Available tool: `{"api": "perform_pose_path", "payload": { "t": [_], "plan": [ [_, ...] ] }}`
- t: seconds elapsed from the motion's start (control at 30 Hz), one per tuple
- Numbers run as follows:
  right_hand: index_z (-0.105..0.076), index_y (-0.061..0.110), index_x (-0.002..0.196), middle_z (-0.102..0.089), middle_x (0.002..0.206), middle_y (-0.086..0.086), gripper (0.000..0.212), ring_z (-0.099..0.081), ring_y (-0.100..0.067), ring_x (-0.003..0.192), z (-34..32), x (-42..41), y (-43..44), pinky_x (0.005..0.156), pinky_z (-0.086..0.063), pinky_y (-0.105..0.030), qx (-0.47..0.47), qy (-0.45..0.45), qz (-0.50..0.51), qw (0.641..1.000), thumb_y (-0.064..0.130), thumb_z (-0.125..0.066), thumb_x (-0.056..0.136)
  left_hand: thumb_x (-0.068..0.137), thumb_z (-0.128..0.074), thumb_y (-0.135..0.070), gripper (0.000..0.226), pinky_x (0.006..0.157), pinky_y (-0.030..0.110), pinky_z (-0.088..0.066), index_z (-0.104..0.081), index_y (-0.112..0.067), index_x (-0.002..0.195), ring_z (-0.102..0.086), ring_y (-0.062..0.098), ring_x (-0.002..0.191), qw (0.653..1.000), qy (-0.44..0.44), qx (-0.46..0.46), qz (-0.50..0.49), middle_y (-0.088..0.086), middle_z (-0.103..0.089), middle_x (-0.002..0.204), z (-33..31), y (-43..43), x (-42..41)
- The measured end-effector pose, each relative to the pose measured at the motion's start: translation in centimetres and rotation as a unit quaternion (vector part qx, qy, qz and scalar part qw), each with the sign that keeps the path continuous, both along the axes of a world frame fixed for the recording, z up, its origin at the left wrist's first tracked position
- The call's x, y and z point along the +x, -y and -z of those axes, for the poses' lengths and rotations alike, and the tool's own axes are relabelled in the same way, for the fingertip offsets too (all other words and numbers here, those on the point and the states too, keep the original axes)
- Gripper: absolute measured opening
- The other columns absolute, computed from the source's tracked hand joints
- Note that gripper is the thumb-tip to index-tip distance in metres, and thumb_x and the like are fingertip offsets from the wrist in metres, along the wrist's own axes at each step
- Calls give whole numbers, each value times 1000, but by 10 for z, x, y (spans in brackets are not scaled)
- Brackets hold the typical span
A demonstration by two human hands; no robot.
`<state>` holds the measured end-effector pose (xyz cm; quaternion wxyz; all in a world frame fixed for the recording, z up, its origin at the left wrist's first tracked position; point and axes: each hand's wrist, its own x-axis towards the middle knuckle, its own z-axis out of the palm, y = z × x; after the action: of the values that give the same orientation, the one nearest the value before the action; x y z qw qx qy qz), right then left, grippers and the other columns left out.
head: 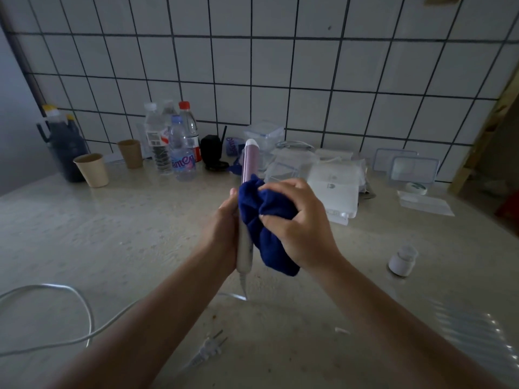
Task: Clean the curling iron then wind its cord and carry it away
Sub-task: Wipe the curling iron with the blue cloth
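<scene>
A pink and white curling iron stands upright above the counter, tip pointing up. My left hand grips its white handle from the left. My right hand holds a bunched dark blue cloth and presses it against the iron's middle part. The white cord runs from the handle's bottom end, loops across the counter at the left, and ends in a plug lying near the front.
Several water bottles, two paper cups, a dark jug and clear plastic boxes stand along the tiled wall. A white device lies behind my right hand. A small white bottle stands at the right.
</scene>
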<state>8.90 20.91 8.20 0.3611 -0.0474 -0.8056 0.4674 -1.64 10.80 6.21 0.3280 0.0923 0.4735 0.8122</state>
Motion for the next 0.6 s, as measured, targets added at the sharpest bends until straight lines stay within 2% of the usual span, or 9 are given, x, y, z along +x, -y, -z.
{"api": "perform_pose_path", "payload": {
  "t": [0.07,0.13,0.23,0.27,0.37,0.43,0.47,0.53,0.6],
  "plan": [
    [-75,30,115,-62,120,13,43,-62,-2,112,1,0,0,98,-51,-24,9,19,-34,999,14,-74,75,109,-45,-41,39,48,23,-56,-66,-9,103,-72,12,54,1000,2,-7,-26,4,-73,62,2,3,-3],
    [-77,30,111,-62,117,16,43,-63,-2,110,0,1,-2,96,-51,-23,25,79,-120,989,7,-77,75,111,-40,-31,32,51,20,-56,-62,-9,103,-70,7,53,999,-1,4,-50,-1,-72,58,4,4,-11],
    [-79,32,109,-61,117,19,43,-64,-5,106,2,0,1,92,-52,-24,51,165,-205,963,7,-78,74,111,-39,-37,39,48,21,-52,-56,-12,87,-60,7,46,996,41,-31,-69,-1,-61,50,1,13,-20],
    [-79,33,109,-61,116,19,42,-64,-4,106,4,0,4,91,-52,-21,54,161,-202,965,8,-78,74,110,-39,-38,40,47,20,-50,-54,-12,85,-57,7,47,996,44,-34,-72,-2,-57,50,2,17,-22],
    [-77,36,109,-62,114,16,45,-63,-1,107,6,-2,7,90,-47,-10,41,76,-114,990,8,-75,73,109,-43,-36,36,51,21,-56,-65,-15,89,-70,10,56,995,-14,-53,-84,1,-70,65,3,12,-12],
    [-74,36,109,-63,114,14,43,-62,2,107,3,-2,3,91,-44,-7,15,6,-23,1000,13,-73,73,110,-45,-33,33,44,19,-52,-63,-13,90,-66,10,45,992,-8,-86,-92,3,-67,55,3,-1,-4],
    [-74,37,108,-64,115,14,42,-62,3,108,1,-2,0,92,-44,-7,3,-16,7,1000,14,-72,73,108,-49,-35,33,47,22,-52,-64,-11,91,-65,13,45,992,-7,-93,-87,4,-66,53,5,-5,0],
    [-72,42,105,-64,116,15,42,-63,4,110,-1,-1,-6,92,-45,-7,-6,-26,15,1000,13,-71,75,106,-54,-36,34,55,29,-53,-67,-10,89,-64,17,50,992,-14,-97,-74,6,-67,57,9,-9,3],
    [-74,38,106,-64,116,15,44,-63,3,111,0,1,-9,91,-45,-6,2,8,-35,999,6,-71,76,108,-51,-31,37,48,25,-53,-68,-11,82,-64,13,47,991,-38,-100,-79,3,-66,55,16,-5,1]
  ]
}}
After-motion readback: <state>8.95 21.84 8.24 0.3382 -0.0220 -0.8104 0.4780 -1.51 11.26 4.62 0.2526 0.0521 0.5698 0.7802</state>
